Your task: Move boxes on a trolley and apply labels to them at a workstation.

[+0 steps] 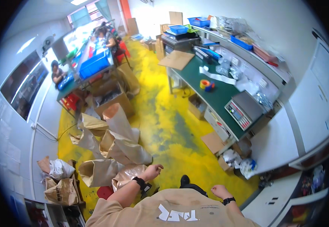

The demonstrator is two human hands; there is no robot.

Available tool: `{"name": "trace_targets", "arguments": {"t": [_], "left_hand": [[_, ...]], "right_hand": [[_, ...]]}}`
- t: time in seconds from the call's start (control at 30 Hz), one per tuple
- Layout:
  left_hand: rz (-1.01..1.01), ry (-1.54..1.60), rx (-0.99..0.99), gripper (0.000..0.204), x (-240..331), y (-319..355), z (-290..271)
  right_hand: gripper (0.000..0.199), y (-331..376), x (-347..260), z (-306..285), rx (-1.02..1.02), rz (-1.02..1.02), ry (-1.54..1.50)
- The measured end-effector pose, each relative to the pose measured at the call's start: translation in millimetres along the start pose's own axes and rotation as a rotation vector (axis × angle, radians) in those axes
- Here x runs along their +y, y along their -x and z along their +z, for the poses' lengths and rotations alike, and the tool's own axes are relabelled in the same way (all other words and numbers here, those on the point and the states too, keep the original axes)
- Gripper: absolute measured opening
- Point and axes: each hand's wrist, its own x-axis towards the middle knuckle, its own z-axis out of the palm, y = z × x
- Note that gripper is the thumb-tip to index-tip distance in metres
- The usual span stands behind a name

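My left hand (152, 172) hangs in front of my body with its fingers loosely curled, and I see nothing in it. Just left of it, a shiny tan bag (128, 174) stands on the floor beside an open brown paper sack (96, 172). Several more tall paper sacks (128, 151) stand beyond, some with their mouths open. My right hand (220, 191) is low on the right, closed like a fist, with no object showing. Both wrists wear dark bands. Below my left hand, a red round item (104, 192) is partly hidden by my forearm.
A green-topped workbench (194, 81) on the right bears a weighing scale (244, 111), tape rolls (205, 84) and a cardboard sheet (176, 59). People sit at a far-left table with a blue bin (94, 65). A cardboard box (113, 102) stands by it on the yellow floor (164, 128).
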Motion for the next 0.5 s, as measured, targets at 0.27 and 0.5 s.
{"name": "trace_targets", "arguments": {"t": [0.27, 0.5], "left_hand": [[0.014, 0.023, 0.116, 0.025, -8, -107, -82], [-0.068, 0.061, -0.084, 0.026, -44, -247, -132]], "right_hand": [[0.011, -174, -265, -318, 0.758, -0.801, -0.353], [0.017, -154, -430, -499, 1.012, -1.857, -0.033]]}}
